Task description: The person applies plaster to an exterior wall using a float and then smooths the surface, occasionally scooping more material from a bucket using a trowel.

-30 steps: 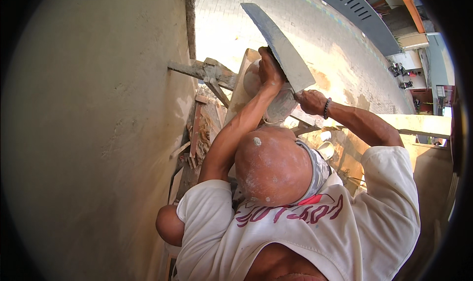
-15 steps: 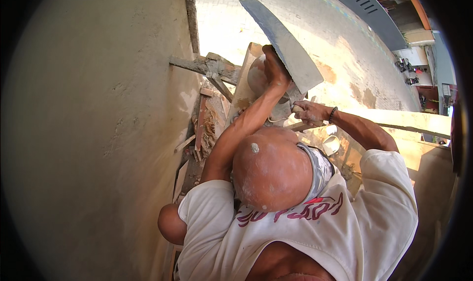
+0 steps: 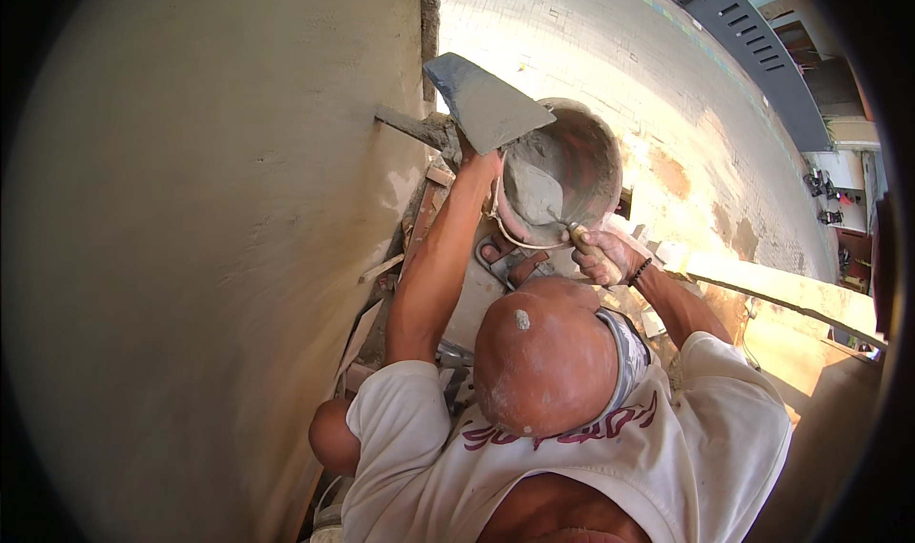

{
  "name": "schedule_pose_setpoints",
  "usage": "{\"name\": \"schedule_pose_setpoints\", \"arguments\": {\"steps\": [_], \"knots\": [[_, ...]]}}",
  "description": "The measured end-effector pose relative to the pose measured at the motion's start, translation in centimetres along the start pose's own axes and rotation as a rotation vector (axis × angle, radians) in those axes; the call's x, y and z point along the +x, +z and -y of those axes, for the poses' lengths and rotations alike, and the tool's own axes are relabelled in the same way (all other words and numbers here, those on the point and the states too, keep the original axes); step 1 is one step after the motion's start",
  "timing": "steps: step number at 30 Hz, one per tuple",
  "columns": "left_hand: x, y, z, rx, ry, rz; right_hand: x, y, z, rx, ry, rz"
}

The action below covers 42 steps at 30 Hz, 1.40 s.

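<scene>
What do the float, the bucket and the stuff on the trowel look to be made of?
Float: flat grey blade, probably steel, matte and smeared. Bucket: looks like reddish plastic, the inside crusted grey; a thin wire handle hangs at its rim. Trowel load: wet grey paste, likely cement mortar, smooth and glistening. Left hand holds the float; right hand the trowel.

A broad plastered wall [image 3: 191, 257] is filling the left side, pale grey-beige and rough, lying in shade. Beyond its edge, a paved ground of small light tiles [image 3: 591, 57] is glaring under hard sun, with rusty stains spreading across it. A pale wooden plank [image 3: 772, 295] is running across at right. A dark slatted structure [image 3: 753, 38] is standing far off, upper right.
</scene>
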<state>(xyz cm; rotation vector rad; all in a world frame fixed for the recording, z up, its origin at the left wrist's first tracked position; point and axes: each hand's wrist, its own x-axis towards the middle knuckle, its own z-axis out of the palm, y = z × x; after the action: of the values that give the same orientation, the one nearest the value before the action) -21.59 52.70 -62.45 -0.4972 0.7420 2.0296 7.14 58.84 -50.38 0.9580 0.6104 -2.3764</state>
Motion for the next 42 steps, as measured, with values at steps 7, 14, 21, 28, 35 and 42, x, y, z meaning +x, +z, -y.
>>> {"name": "schedule_pose_setpoints", "arguments": {"steps": [7, 14, 21, 28, 35, 42], "knots": [[-0.2, -0.3, -1.4, -0.065, -0.208, -0.04, -2.9, 0.2, -0.2, 0.196, -0.003, 0.04], [-1.3, 0.2, -1.7, -0.03, -0.086, -0.129, -6.0, -2.0, -0.1, 0.253, -0.127, 0.116], [-0.7, -3.1, -1.8, -0.099, -0.005, -0.199, -5.6, -2.0, 1.0, 0.364, -0.157, 0.282], [-4.0, -3.5, 2.0, 0.028, -0.024, -0.233, -7.7, -0.9, 1.0, 0.43, -0.193, 0.332], [-4.6, -4.4, 1.2, 0.24, 0.247, -0.099, -7.6, -1.1, 1.6, 0.44, -0.235, 0.324], [-9.3, -4.2, -4.1, -0.309, -0.183, 0.301, -7.1, 2.5, 3.6, 0.356, -0.285, 0.395]]}}
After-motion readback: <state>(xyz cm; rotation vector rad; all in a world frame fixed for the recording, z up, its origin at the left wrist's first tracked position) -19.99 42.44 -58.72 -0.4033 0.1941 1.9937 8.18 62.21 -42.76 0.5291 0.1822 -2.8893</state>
